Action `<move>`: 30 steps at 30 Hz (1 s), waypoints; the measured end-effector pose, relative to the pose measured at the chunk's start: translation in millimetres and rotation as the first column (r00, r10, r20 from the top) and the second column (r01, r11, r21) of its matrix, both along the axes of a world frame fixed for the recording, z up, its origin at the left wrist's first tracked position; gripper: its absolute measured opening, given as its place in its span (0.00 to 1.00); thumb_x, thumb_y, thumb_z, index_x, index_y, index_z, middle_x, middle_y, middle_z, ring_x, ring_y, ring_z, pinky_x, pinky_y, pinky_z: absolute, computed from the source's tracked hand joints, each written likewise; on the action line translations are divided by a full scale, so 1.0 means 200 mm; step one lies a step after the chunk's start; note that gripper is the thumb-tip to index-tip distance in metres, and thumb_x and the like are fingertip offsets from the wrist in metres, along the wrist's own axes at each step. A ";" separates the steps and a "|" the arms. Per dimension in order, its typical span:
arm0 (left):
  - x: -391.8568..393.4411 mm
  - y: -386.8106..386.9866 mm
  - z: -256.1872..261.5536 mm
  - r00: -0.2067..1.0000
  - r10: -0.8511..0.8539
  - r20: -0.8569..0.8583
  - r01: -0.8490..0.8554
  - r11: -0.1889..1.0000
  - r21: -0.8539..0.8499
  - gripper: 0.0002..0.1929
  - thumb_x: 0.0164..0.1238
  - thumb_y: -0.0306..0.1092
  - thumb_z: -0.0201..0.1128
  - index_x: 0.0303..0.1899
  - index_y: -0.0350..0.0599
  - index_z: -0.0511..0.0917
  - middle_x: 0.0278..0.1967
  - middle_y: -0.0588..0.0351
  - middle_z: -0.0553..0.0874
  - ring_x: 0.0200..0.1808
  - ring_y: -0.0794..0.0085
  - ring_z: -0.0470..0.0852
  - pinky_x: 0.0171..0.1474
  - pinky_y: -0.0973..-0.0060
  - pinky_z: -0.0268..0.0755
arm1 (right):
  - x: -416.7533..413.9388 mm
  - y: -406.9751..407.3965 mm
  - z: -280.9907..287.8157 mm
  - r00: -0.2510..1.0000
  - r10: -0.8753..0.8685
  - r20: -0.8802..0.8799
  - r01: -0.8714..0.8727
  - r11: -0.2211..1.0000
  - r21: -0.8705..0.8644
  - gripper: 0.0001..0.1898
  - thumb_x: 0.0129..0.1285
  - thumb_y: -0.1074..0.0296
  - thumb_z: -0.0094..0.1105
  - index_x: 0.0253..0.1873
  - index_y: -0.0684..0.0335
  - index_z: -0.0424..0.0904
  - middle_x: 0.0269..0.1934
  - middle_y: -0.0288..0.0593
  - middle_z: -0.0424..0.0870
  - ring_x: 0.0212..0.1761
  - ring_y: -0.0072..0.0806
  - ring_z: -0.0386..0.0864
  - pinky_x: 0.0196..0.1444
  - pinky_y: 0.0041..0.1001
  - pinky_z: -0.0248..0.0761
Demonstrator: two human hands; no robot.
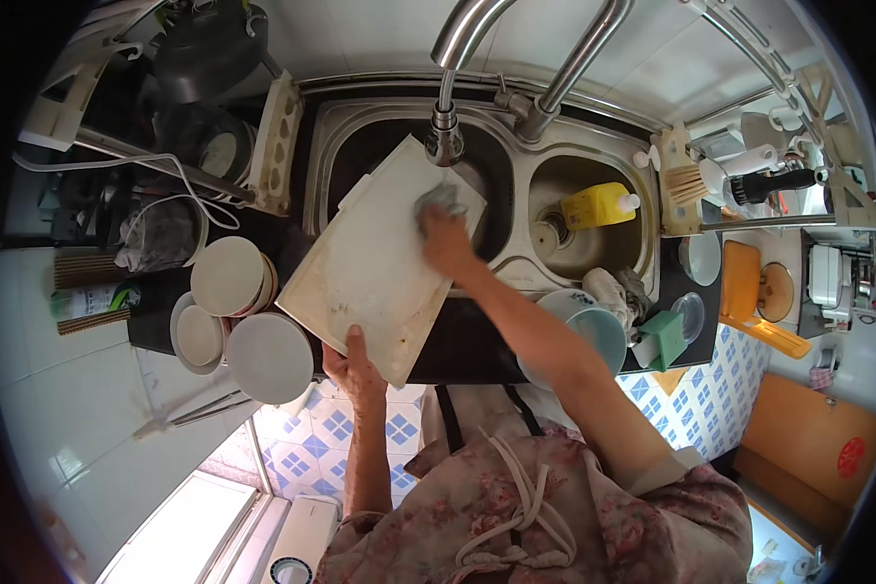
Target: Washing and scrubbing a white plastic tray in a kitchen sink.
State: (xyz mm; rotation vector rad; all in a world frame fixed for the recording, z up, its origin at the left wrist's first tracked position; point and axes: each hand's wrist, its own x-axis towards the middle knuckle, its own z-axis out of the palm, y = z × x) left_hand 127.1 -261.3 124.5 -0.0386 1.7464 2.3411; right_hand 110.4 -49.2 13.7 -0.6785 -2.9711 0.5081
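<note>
A flat white rectangular panel with brownish stains leans slantwise over the left basin of a steel double sink. My left hand grips its lower edge, the thumb on the upper face. Near the panel's upper right part, my right hand presses a greyish cloth or scrubber against the surface; the fingers are somewhat blurred. Directly above hangs the faucet's spray head, close to the cloth. In the right basin a yellow bottle with a white cap lies on its side.
Stacked bowls and a pale round dish stand left of the panel. A light blue basin sits under my right forearm, beside rags and a green plastic container. Racks flank the sink, the right one holding brushes.
</note>
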 end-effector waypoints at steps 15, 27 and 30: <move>-0.01 0.03 0.04 0.996 0.078 -0.047 -0.080 0.996 -0.033 0.18 0.67 0.29 0.57 0.55 0.31 0.72 0.50 0.49 0.81 0.48 0.70 0.79 0.54 0.73 0.71 | 0.04 -0.03 0.20 0.866 0.102 0.489 0.052 0.955 -0.291 0.20 0.58 0.63 0.53 0.49 0.75 0.78 0.51 0.58 0.77 0.57 0.48 0.73 0.58 0.53 0.62; 0.02 0.02 0.19 0.998 0.025 0.062 -0.031 0.995 0.092 0.20 0.66 0.27 0.57 0.59 0.34 0.70 0.52 0.49 0.79 0.51 0.66 0.79 0.54 0.67 0.73 | 0.01 0.55 -0.26 0.943 -0.251 0.216 0.282 0.951 -0.125 0.20 0.56 0.69 0.57 0.51 0.76 0.69 0.44 0.63 0.81 0.44 0.54 0.81 0.46 0.41 0.77; 0.01 -0.06 0.12 0.992 0.093 0.084 -0.102 0.989 0.110 0.20 0.66 0.26 0.57 0.59 0.34 0.69 0.53 0.49 0.78 0.51 0.65 0.79 0.54 0.66 0.74 | -0.05 0.24 -0.08 0.909 -0.412 0.064 0.404 0.834 -0.376 0.20 0.55 0.70 0.58 0.50 0.78 0.69 0.39 0.62 0.83 0.40 0.55 0.82 0.43 0.41 0.77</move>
